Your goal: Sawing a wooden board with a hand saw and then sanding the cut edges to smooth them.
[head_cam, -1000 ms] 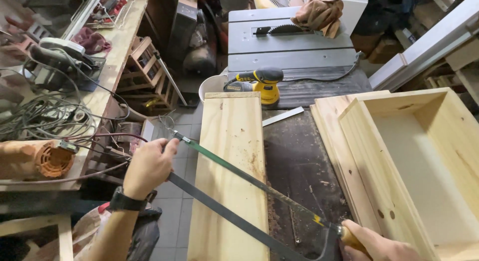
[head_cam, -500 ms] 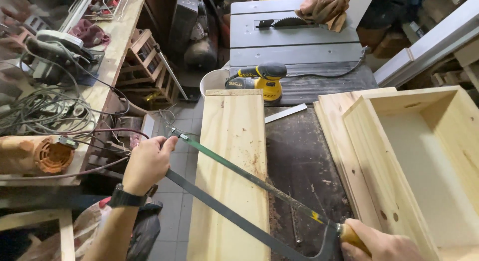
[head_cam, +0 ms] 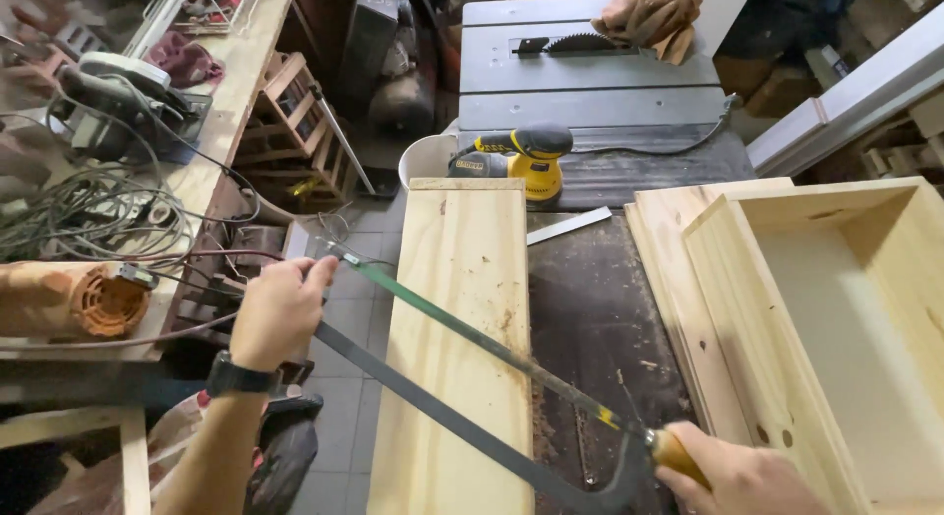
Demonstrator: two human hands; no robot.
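Hacksaw [head_cam: 472,377] lies diagonally across the plank [head_cam: 462,279] (handle near-right, tip far-left).

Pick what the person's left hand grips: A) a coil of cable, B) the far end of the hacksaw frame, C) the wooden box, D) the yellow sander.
B: the left hand closes on the far end of the hacksaw, while the right hand holds its handle over the pine board.
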